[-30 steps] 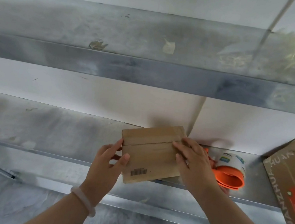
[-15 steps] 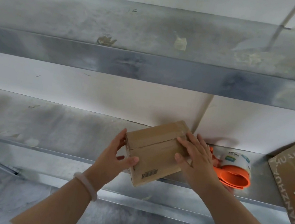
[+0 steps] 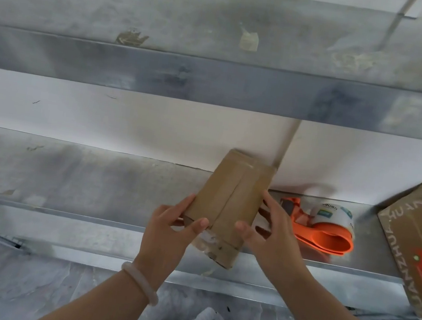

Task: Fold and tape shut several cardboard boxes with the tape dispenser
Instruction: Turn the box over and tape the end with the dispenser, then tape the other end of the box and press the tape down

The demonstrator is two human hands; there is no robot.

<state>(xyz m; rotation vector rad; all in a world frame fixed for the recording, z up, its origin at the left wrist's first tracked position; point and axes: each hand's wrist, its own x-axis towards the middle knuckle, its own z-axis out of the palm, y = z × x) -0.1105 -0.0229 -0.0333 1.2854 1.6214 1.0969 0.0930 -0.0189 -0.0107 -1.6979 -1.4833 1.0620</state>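
Metal shelf [image 3: 92,184]: small cardboard box [image 3: 228,205], newly turned seam-forward, gripped by left hand [image 3: 167,229] and right hand [image 3: 273,231]; tape dispenser [image 3: 324,230] idle beside it, taping probably next.

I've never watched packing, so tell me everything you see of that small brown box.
The small box is plain brown cardboard, closed, a seam running down its facing side, shiny tape at its near end. It tilts, top leaning right, held over the metal shelf. The left hand and right hand grip its sides, thumbs on the face.
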